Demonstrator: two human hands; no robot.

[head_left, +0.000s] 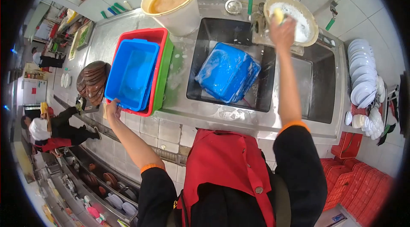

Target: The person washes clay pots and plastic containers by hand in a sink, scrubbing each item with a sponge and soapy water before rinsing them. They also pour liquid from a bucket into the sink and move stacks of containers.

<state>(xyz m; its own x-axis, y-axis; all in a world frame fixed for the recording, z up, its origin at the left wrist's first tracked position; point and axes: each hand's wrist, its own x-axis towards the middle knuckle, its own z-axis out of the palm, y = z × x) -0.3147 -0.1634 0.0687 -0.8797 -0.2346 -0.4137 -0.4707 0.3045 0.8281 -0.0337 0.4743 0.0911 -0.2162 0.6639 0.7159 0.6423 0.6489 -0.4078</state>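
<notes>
My left hand point(113, 108) is at the near left corner of a blue tub point(131, 73), its fingers closed on the rim. That tub sits inside a red tub point(164, 39), with a green one point(164, 71) beneath. Over a round basin point(314, 34) of white suds, my right hand point(283, 30) has its fingers around a yellow sponge point(279, 15). In the left sink, a soapy blue tub point(226, 73) lies bottom up and tilted.
A white bucket point(181, 17) of brownish liquid stands at the back. Brown dishes point(92, 82) are piled left; white plates point(362, 73) are stacked right. Red crates point(358, 184) stand low on the right. Another person point(40, 129) is at the far left.
</notes>
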